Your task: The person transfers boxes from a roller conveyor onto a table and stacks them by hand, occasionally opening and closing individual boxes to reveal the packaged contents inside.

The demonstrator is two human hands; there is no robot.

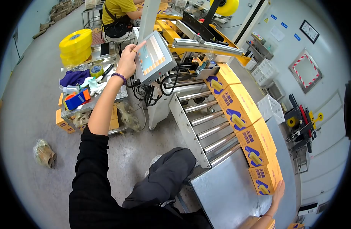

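My left hand (127, 63) reaches up to a grey touchscreen panel (154, 57), its index finger stretched out to the left part of the display. It holds nothing. On the right, my right hand (277, 192) lies with extended fingers against the end of the nearest yellow carton (262, 181). That carton ends a row of several printed yellow cartons, among them one in the middle (236, 108), standing end to end from the metal table (221, 191) along the roller conveyor (208, 120) into the yellow-framed machine (206, 47).
Left of the panel, a metal cart (120, 93) carries yellow tape rolls (74, 45), a purple cloth (74, 78), white gloves (96, 86) and a blue-orange tape dispenser (77, 100). Cables (148, 93) hang under the panel. A co-worker in a yellow shirt (118, 13) sits behind. White crates (271, 108) stand right.
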